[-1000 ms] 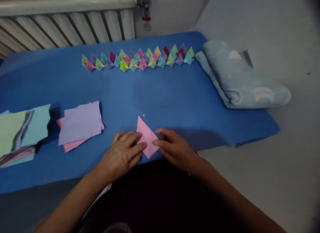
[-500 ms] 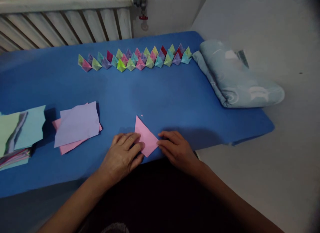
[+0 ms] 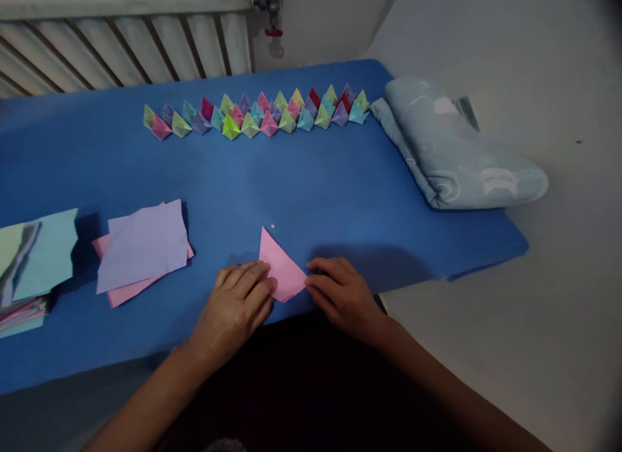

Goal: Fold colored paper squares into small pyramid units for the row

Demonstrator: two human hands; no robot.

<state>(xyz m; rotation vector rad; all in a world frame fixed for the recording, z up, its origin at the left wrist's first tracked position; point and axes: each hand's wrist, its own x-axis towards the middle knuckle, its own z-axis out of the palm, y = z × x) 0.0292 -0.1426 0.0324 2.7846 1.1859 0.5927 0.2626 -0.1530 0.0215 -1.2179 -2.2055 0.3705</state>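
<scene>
**Looking Down from the Head**

The single camera looks forward and down from the person's head, near the left hand (image 3: 232, 309) and right hand (image 3: 346, 298), and reaches (at upper left) the radiator (image 3: 199, 45).

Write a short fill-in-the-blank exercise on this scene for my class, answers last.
The left hand rests on folded, pointed ____ paper.
The small valve handle beside the white ribbed radiator is ____.
Small, pointed, multicoloured paper shapes stand on a ____ surface.
Folded, patterned, grey-green fabric lies near the shapes' ____ end, as pictured.
Missing words: pink; red; blue; right.
</scene>
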